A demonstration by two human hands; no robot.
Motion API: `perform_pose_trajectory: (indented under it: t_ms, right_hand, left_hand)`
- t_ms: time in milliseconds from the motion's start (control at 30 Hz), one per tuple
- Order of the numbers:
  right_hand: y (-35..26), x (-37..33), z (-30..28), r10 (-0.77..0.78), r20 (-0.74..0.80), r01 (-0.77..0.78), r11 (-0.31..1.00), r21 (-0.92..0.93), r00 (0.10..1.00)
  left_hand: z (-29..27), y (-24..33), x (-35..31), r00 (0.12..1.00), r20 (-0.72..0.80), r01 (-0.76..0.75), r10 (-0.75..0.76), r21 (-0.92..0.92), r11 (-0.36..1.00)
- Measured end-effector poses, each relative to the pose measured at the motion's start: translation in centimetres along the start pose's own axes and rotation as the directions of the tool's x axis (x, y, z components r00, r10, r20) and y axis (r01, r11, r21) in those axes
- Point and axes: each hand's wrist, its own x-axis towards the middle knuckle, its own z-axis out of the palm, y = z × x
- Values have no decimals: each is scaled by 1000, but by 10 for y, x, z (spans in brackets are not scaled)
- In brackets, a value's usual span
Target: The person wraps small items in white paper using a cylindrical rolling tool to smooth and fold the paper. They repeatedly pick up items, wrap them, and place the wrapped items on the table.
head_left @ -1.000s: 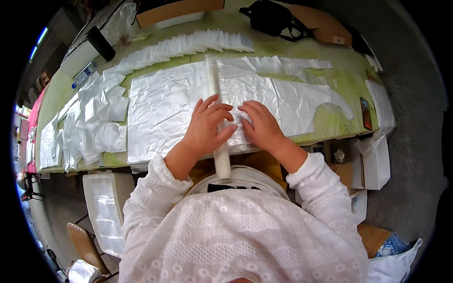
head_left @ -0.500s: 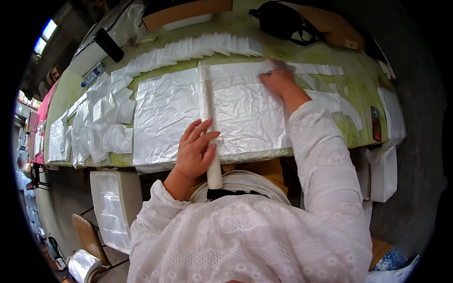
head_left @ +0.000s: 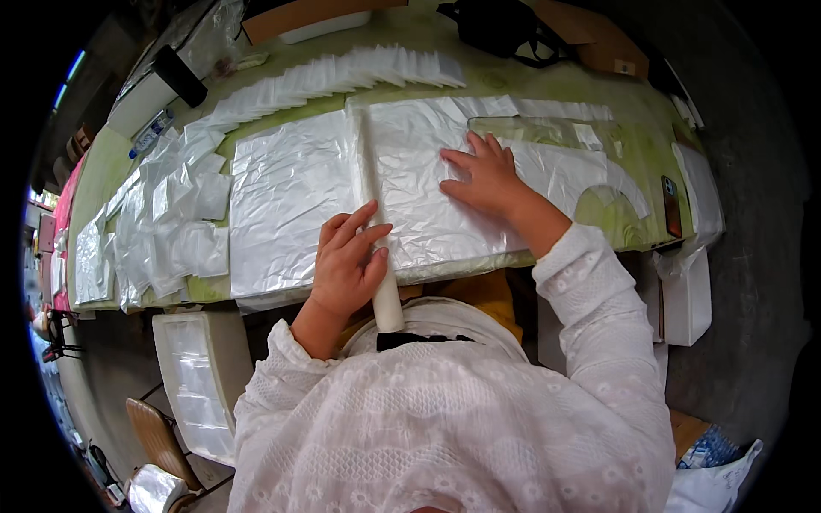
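Note:
My left hand (head_left: 346,267) rests with its fingers spread over the near part of a long white roll (head_left: 365,175), which lies across the plastic from far to near. The roll's near end juts past the table edge toward my waist. My right hand (head_left: 486,178) lies open, fingers apart, on a thin white plastic bag (head_left: 419,218) to the right of the roll. This crinkled bag has two handle-like strips at its right end, one far and one near. To the left of the roll spreads more white plastic film (head_left: 291,197).
Folded white packets (head_left: 342,77) stand in an overlapping row behind. Loose packets (head_left: 175,197) heap at the left, near a bottle (head_left: 152,132) and a black box (head_left: 178,77). A phone (head_left: 671,207) lies right; a black bag (head_left: 500,30) sits far back. White drawers (head_left: 197,385) stand below left.
My right hand has come nearer from the far edge of the plastic, and its fingers have spread. More of the bag's right part shows. My left hand stays on the roll.

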Motion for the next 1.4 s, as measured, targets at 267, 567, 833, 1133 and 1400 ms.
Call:
perform_pose_trajectory:
  t_ms: [267, 567, 833, 1133, 1400]
  right_hand:
    - [-91, -16, 23, -520, -378, 609, 776, 165, 766]
    - [-139, -71, 56, -575, -444, 722, 607, 332, 687]
    - [-179, -62, 62, -758, -235, 757, 465, 459, 608]
    - [-191, -88, 53, -693, -482, 802, 239, 547, 536]
    - [-161, -116, 68, -666, -361, 696, 340, 632, 653]
  left_hand:
    - [12, -15, -14, 965, -212, 94, -154, -271, 958]
    - [-16, -45, 10, 976, 193, 198, -106, -558, 806]
    - [-38, -56, 3, 981, 96, 191, -169, -630, 753]
    - [-102, -105, -50, 958, -216, 195, -191, -1, 981]
    - [-100, -84, -56, 653, -114, 205, -749, -925, 320]
